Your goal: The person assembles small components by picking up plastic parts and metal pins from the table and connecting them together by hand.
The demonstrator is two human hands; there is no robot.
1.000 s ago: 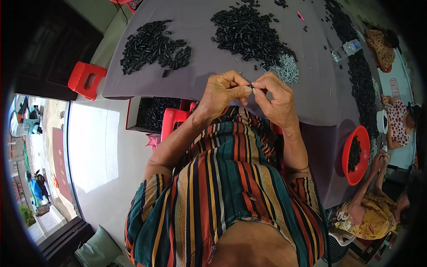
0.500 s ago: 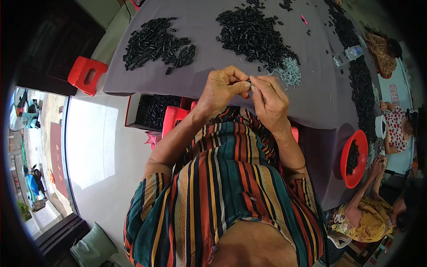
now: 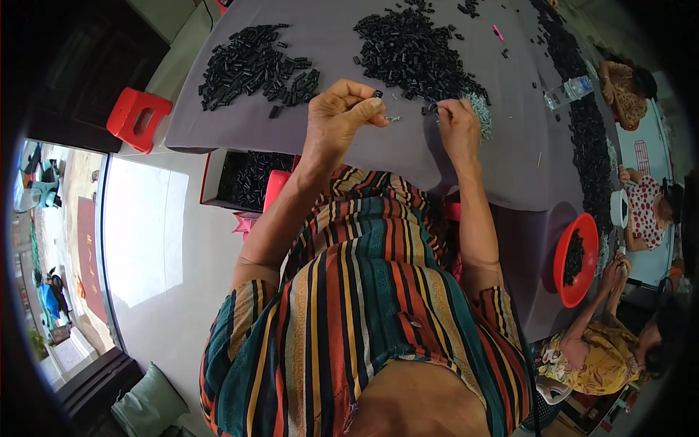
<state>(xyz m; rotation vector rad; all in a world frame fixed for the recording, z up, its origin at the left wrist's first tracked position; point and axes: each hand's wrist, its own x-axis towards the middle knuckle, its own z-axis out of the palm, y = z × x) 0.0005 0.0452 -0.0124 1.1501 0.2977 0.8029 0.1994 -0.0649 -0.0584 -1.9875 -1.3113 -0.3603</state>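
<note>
My left hand (image 3: 341,116) is closed in a pinch above the table, with a small black cylindrical piece (image 3: 378,94) standing between thumb and forefinger. My right hand (image 3: 461,132) reaches to the near edge of the piles, its fingers pinched together; what they hold, if anything, is too small to make out. Its fingertips are beside a pile of tiny pale grey-green pieces (image 3: 480,116), partly hidden by the hand. Beyond spreads a large heap of black cylindrical pieces (image 3: 408,54). A few pale pieces (image 3: 394,118) lie near my left fingertips.
Another black heap (image 3: 251,69) lies on the left of the grey-covered table (image 3: 524,156). Below its edge is a box of black pieces (image 3: 255,178). At right are a red basin (image 3: 579,280), a clear bottle (image 3: 568,92) and co-workers. A red stool (image 3: 138,120) stands left.
My hands were together over the table's near edge and are now apart. The left has moved left and farther out with the black piece; the right has reached forward to the piles.
</note>
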